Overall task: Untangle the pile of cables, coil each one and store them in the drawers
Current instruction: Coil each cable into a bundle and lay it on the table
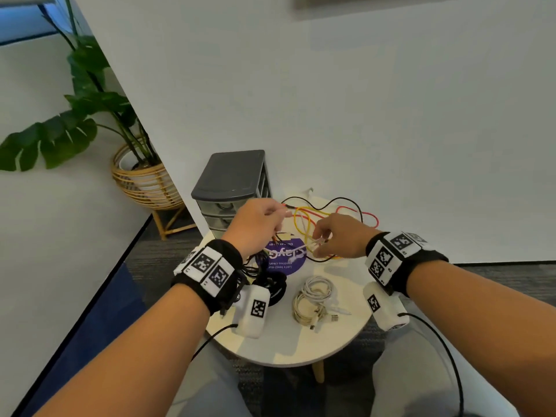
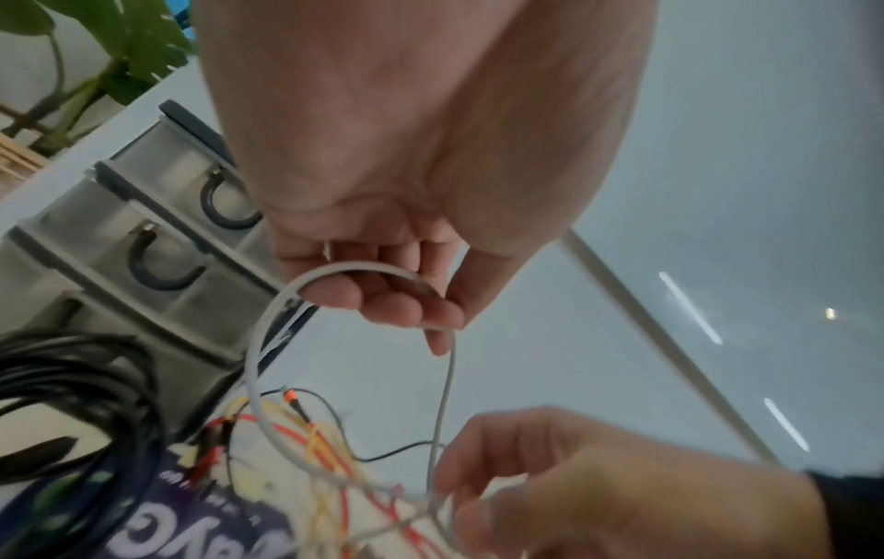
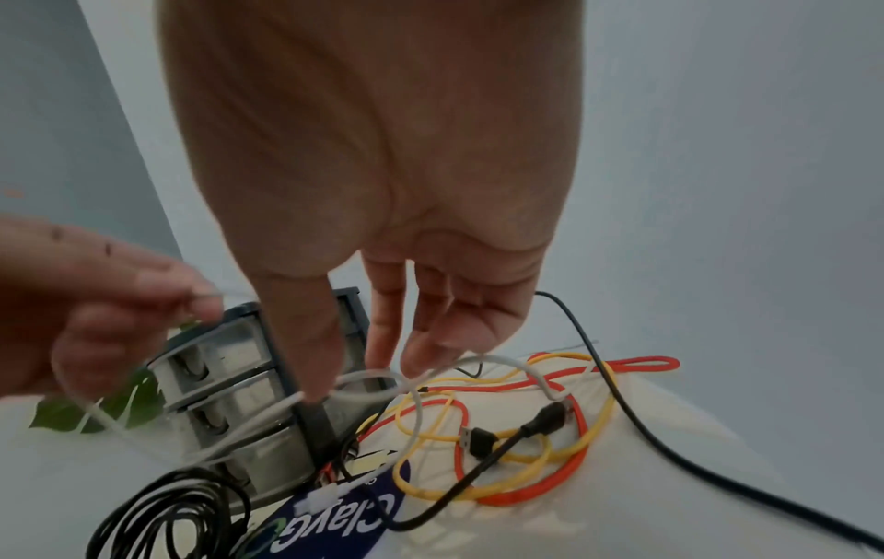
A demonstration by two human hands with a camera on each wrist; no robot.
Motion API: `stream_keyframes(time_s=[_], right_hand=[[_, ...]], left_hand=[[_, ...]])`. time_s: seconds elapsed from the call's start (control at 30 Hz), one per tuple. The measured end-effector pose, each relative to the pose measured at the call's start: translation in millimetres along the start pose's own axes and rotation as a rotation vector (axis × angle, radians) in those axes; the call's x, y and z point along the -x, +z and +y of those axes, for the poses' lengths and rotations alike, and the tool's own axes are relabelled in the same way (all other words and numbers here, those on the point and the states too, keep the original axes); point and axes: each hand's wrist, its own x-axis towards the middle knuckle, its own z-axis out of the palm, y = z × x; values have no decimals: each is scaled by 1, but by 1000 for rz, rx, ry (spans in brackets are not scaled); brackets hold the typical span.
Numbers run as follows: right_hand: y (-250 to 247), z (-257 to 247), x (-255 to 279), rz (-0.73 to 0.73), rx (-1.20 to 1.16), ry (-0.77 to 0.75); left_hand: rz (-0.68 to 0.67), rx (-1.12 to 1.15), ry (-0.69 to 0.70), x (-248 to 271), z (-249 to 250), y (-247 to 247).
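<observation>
On the small round white table (image 1: 340, 341), beside the grey plastic drawers (image 1: 231, 188), the left hand (image 1: 255, 221) and right hand (image 1: 340, 236) both pinched a thin white cable (image 2: 268, 321), probably coiling it; next, more loops.

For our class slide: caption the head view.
Both hands draw a white cable from tangled wires beside grey drawers.

We note a white cable (image 2: 261, 340), yellow cable (image 3: 521, 459), orange-red cable (image 3: 641, 364) and black cable (image 3: 669, 450); a dark grey drawer unit (image 1: 231, 176); a purple sticker (image 1: 285, 257) with white lettering; black-and-white checked wrist tags (image 1: 210, 267).
</observation>
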Motion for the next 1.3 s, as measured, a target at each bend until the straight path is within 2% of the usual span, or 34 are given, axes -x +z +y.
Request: stream_keyframes(time_s=[0.17,0.33,0.47,0.6,0.73,0.83,0.97,1.1,1.3], right_hand=[[-4,-18,-1,136,0,-127],[-37,-55,2,255,-139,-272],[-66,-84,1,292,-191,-318],[-84,-105,6,230,-238,-384],[-81,-109,11,5,-130,-372],[-70,-103,12,-51,-52,-390],[-71,-108,17,-28,-194,-431],[-79,-118,13,67,-244,-481],[-106,-130,11,351,-456,-527]], left_hand=[[70,180,39,6,20,-30],[230,244,123,14,27,-58],[322,321,190,19,31,-75],[411,337,254,25,38,-84],[461,461,321,30,52,-91],[439,534,372,33,65,-94],[343,599,437,37,78,-94],[269,669,463,38,87,-93],[442,686,403,29,71,-94]])
